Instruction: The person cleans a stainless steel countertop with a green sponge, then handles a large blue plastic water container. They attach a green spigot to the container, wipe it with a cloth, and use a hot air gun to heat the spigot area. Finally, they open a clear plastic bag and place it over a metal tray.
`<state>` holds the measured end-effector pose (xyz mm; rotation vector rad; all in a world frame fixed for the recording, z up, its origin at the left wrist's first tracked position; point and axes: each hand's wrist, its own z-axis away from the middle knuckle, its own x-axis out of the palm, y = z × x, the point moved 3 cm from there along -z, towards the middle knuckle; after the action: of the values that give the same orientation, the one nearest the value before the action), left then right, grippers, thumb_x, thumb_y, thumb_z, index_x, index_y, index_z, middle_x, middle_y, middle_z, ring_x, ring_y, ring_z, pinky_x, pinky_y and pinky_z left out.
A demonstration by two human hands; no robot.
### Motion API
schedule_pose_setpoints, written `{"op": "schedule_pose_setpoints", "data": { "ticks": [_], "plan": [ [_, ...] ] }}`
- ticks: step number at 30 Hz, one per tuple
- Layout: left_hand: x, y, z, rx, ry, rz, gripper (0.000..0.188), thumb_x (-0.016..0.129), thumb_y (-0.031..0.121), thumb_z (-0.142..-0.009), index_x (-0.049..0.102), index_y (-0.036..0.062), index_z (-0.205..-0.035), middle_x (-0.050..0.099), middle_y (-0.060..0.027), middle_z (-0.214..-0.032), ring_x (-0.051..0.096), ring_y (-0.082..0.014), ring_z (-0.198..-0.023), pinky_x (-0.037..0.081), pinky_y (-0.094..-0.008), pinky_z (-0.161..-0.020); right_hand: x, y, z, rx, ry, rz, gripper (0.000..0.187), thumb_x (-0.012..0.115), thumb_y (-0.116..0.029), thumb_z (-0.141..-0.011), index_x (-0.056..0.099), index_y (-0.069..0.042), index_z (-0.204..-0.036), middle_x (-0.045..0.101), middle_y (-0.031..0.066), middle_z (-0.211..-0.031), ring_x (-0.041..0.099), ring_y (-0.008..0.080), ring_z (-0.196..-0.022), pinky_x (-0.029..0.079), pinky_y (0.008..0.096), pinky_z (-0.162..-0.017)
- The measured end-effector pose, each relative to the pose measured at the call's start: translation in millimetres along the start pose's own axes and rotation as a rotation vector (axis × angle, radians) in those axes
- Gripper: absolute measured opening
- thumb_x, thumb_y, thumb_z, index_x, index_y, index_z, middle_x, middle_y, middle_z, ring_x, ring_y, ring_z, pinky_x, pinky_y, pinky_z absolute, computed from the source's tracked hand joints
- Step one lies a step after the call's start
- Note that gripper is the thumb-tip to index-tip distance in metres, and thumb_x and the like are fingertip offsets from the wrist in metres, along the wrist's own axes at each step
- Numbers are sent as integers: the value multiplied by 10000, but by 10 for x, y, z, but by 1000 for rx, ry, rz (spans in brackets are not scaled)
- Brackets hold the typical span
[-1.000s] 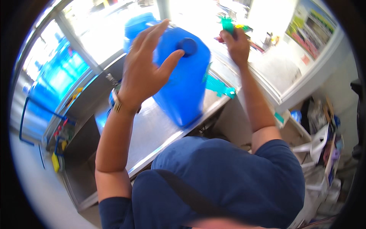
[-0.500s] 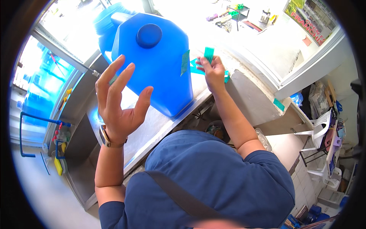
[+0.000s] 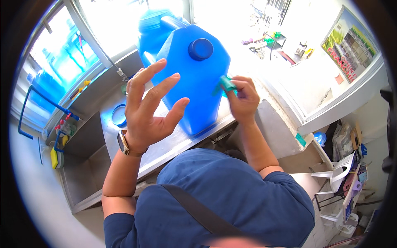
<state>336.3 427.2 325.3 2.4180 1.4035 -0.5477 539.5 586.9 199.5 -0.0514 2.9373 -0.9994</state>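
A large blue water jug (image 3: 194, 89) with a dark blue round cap (image 3: 201, 49) stands on the steel counter (image 3: 161, 155). At the jug's right edge, my right hand (image 3: 245, 101) pinches a strip of green tape (image 3: 228, 83) between thumb and fingers. The tape's lower part is blurred, so I cannot tell whether it touches the jug. My left hand (image 3: 149, 115), with a watch on its wrist, is raised before the jug's left side. Its fingers are spread and hold nothing. A loose blue ring-shaped lid (image 3: 119, 115) lies on the counter beside the left hand.
Behind the jug is another blue container (image 3: 152, 29). A steel sink (image 3: 84, 167) lies to the left, with a yellow sponge (image 3: 54, 158) by it. Another piece of green tape (image 3: 300, 139) sticks to the right ledge's edge. White plastic chairs (image 3: 337, 180) stand at far right.
The view has shifted, so the jug appears further right. My right hand has come lower and closer against the jug's right edge with the tape. My left hand stays spread.
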Motion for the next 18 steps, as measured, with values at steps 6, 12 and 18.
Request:
{"op": "schedule_pose_setpoints", "data": {
  "ticks": [6, 12, 18],
  "plan": [
    [-123, -64, 69, -57, 18, -14, 409, 828, 276, -788, 722, 113, -1148, 609, -158, -1333, 607, -285, -1159, 474, -407, -981, -462, 1790, 226, 826, -318, 561, 195, 797, -180, -778, 760, -25, -891, 704, 30, -743, 608, 84, -683, 502, 289, -649],
    [-235, -133, 91, -78, -49, -58, 394, 829, 266, -788, 726, 106, -1133, 620, -155, -1309, 616, -280, -1150, 487, -393, -967, -721, 2444, 399, 827, -329, 450, 131, 785, -133, -795, 762, -42, -888, 709, 20, -772, 625, 91, -681, 519, 287, -656],
    [-216, -189, 79, -135, -66, 10, 428, 830, 261, -790, 710, 105, -1170, 614, -153, -1315, 613, -291, -1162, 507, -388, -935, -709, 1971, -94, 1033, -201, 300, 126, 754, -124, -861, 730, -21, -929, 707, 34, -787, 654, 105, -697, 524, 267, -652]
  ]
}}
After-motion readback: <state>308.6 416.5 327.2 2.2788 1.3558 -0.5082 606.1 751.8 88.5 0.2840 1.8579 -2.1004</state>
